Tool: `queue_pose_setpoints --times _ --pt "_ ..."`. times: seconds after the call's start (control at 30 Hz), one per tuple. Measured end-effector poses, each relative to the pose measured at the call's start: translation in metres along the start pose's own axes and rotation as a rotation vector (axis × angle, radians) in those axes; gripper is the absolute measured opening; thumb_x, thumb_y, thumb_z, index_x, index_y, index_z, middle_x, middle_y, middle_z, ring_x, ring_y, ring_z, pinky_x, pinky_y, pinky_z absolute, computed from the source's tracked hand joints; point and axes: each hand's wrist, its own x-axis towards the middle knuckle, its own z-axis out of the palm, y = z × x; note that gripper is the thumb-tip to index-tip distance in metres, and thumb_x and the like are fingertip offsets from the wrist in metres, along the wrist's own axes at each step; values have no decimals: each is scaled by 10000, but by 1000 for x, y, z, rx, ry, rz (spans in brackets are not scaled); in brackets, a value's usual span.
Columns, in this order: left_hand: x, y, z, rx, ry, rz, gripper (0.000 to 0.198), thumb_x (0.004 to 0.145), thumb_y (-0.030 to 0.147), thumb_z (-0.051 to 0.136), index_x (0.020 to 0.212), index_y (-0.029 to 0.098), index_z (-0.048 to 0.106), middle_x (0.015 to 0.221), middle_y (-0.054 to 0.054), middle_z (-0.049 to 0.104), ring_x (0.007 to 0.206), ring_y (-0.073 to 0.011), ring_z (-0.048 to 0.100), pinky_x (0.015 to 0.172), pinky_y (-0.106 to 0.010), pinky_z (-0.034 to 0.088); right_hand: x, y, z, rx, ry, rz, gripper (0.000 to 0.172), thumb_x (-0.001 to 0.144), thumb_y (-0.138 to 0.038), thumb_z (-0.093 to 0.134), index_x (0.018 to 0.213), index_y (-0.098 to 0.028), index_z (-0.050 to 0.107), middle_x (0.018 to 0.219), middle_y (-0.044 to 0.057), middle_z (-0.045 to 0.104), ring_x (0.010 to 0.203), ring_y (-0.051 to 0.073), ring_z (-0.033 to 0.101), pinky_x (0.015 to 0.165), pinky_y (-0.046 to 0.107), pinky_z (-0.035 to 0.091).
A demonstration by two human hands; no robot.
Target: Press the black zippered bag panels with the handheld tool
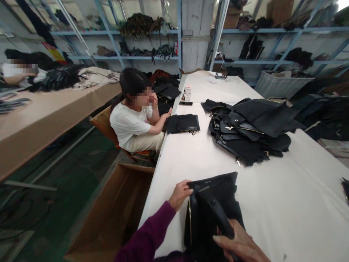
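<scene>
In front of me a black fabric piece [212, 218] with a gold zipper [190, 222] along its left side lies on the white table. My left hand [181, 193], in a purple sleeve, grips its upper left corner between thumb and fingers. My right hand [240, 242] is wrapped around the grip of a black handheld tool [216, 211] with a long curved body. The tool's front end is over the upper part of the fabric, near my left fingertips; I cannot make out its exact kind or whether it touches.
A heap of black zippered pieces [248, 127] lies further up the table [286, 189]. A seated person [131, 120] is across the left edge, beside stacked black pieces [185, 123], a phone [185, 103] and a cup [188, 92]. An open cardboard box [109, 214] stands lower left.
</scene>
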Motion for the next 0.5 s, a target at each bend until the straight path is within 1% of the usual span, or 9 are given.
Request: queue_pose_setpoints --times 0.1,0.2,0.33,0.43,0.5 --pt "-17 0 11 -70 -15 41 305 699 210 666 980 126 579 887 -86 691 792 -168 629 750 -258 440 10 -3 5 74 5 -4 399 682 -516 673 669 -179 460 412 -78 457 333 71 403 346 177 299" --pt "-24 2 18 -167 24 41 300 681 187 684 958 117 592 862 -89 702 778 -173 638 732 -253 441 11 -5 5 116 4 -11 392 679 -502 679 720 -184 454 408 -92 447 330 73 400 346 179 328" --pt "-24 5 24 -294 81 17 328 627 170 717 927 108 600 840 -97 708 780 -190 649 718 -262 453 -4 -3 2 86 -6 -41 362 721 -477 663 708 -178 458 402 -80 460 330 71 403 346 176 301" --pt "-24 8 24 -336 71 43 327 623 181 727 918 112 602 826 -96 710 811 -207 652 732 -281 466 -17 5 2 52 -48 -87 333 767 -444 640 686 -162 485 425 -64 483 364 58 411 366 167 259" --pt "-27 10 25 -332 42 52 311 636 179 723 917 113 606 828 -97 710 833 -213 650 744 -289 469 -21 9 4 53 -65 -100 337 770 -441 638 669 -158 487 428 -60 484 367 55 414 362 165 246"
